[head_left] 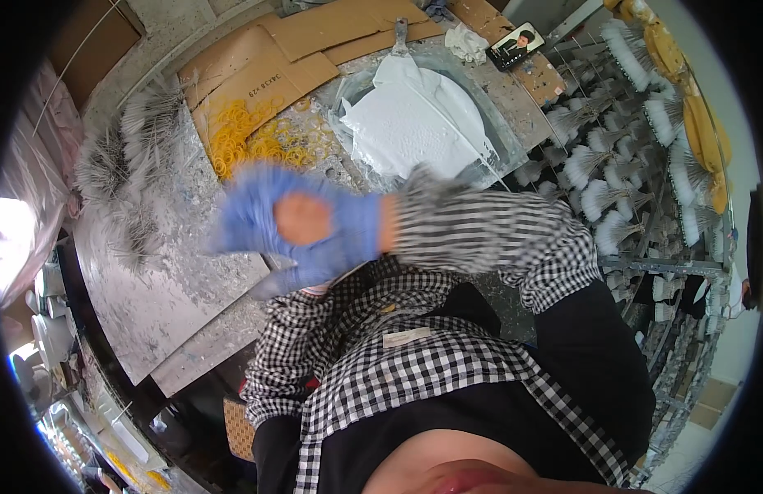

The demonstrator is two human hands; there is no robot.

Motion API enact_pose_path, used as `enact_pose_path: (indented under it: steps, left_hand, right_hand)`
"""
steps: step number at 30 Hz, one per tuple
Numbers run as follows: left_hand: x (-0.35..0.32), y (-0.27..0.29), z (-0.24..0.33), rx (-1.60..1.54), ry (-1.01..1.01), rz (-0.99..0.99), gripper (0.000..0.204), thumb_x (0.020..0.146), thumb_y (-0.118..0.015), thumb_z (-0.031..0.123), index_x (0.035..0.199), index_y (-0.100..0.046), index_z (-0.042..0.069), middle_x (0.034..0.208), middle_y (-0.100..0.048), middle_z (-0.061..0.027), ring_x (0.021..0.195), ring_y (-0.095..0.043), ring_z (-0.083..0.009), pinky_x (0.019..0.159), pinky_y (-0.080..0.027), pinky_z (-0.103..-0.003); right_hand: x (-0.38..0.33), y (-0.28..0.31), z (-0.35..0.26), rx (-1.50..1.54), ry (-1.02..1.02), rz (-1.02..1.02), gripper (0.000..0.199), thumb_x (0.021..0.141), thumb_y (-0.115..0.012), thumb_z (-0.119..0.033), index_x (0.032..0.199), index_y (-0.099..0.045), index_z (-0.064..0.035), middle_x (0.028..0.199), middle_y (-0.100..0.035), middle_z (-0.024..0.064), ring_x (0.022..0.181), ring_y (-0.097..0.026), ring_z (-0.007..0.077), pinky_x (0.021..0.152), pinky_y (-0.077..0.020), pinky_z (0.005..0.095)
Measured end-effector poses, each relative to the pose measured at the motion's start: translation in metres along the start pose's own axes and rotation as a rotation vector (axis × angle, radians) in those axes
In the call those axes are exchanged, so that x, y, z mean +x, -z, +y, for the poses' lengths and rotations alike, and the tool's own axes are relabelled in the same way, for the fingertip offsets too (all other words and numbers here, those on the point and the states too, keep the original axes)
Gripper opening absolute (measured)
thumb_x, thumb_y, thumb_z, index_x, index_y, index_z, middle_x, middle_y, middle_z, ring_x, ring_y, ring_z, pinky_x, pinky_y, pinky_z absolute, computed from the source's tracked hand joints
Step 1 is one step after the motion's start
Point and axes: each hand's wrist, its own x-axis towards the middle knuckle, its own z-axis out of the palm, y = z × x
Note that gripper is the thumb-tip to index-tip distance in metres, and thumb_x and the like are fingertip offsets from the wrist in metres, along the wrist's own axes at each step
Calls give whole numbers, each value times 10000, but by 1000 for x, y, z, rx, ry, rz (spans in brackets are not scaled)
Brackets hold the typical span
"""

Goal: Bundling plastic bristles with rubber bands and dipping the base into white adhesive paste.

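- Just left of the middle of your view, your right hand (340,230) is in a thin blue glove, blurred, with a patch of bare skin showing within the blue; its arm comes in from three o'clock.
- At six o'clock, close against it in the view, your left hand (287,282) shows as a smaller blue-gloved part, mostly covered; you cannot tell whether the two touch.
- Through the blur and overlap, you cannot tell whether either hand is wide or narrow, or holds anything.
- At eleven o'clock from your hands, just beyond them, lies a loose heap of small, thin yellow rings (233,132), the things nearest to you, some on flat brown cardboard (303,70) and others scattered beside it.
- At two o'clock, a broad mass of thick white paste (414,123) lies spread out, with a crumpled white paper (466,43) and a black phone with a lit screen (515,47) past it.
- At ten o'clock, bundles of thin grey wires (142,128) lie on the grey, paint-spattered surface (171,288).
- At three o'clock, beyond your checked sleeve (488,230), stands a rack filled with white-tipped bundles (591,165).
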Motion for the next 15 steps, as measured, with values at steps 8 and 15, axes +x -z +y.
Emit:
enact_pose_path:
  steps: [8,15]
  left_hand:
    - [1,6,-9,-63,14,29,367,862,-732,82,1201,-597,39,1066,-661,-95,974,-639,-149,886,-525,-313]
    - [4,13,-13,-108,31,76,391,866,-728,109,1223,-588,33,1101,-650,-106,1012,-628,-161,917,-511,-323]
  right_hand:
    - [47,-23,10,275,-202,-845,727,845,-549,-739,1098,-706,-75,999,-720,151,1035,-645,294,1031,-456,406]
    - [33,-6,-13,205,6,-883,741,830,-576,-734,1166,-652,-77,1042,-684,138,1057,-616,274,946,-496,443]
